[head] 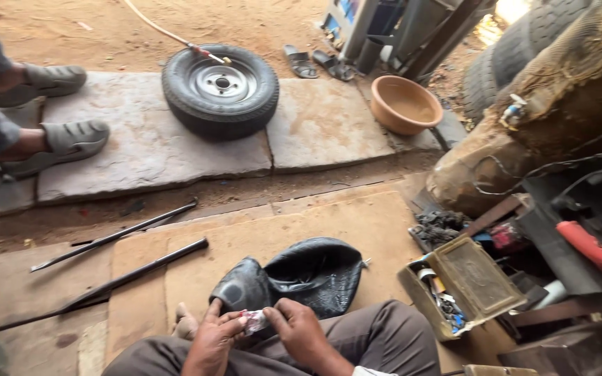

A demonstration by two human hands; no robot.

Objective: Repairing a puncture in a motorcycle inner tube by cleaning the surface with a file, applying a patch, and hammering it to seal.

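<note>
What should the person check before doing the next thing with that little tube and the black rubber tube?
1. Both hands on the small tube: ok. The left hand and right hand pinch it together.
2. Small tube opened: cannot tell, it is too small and blurred.
3. Inner tube within reach: ok, it lies folded right in front of the hands.
4. Spot to work on found: cannot tell, no hole or mark shows on the rubber.
5. Tool box near: ok, it sits open at the right side.
6. Two iron bars out of the way: ok, they lie off to the left, apart from the hands.
</note>
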